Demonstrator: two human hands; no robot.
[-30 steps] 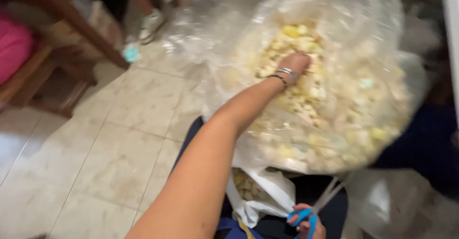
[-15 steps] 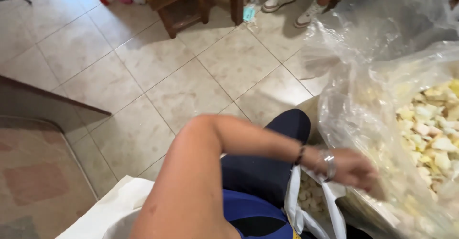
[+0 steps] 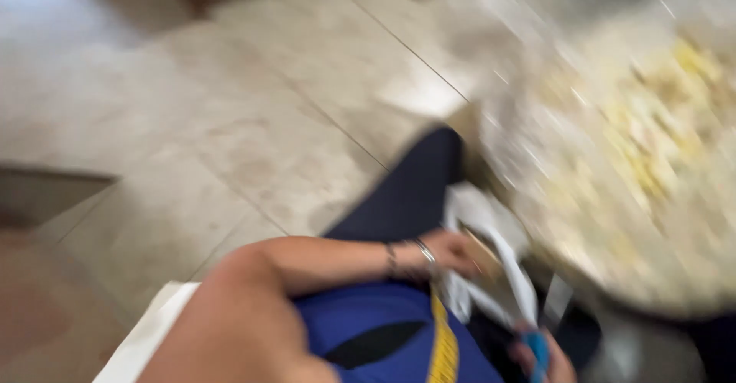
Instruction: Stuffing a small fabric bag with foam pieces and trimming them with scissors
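The view is heavily blurred. My left hand (image 3: 452,253), with bracelets on the wrist, rests at the mouth of a small white bag (image 3: 498,276) on my lap; I cannot make out whether its fingers hold anything. At the bottom edge my right hand (image 3: 548,360) grips blue-handled scissors (image 3: 538,346). A large clear plastic bag (image 3: 629,161) full of yellow and white pieces lies to the right, just beyond the small bag.
Beige floor tiles (image 3: 253,145) spread to the left and ahead. A dark low edge (image 3: 46,195) sits at the far left. A white sheet (image 3: 146,329) lies under my left arm. My legs are in dark blue cloth (image 3: 406,199).
My left hand came out of the large bag of pieces and drew back to the small white bag on my lap. The camera swung left, then partly back.
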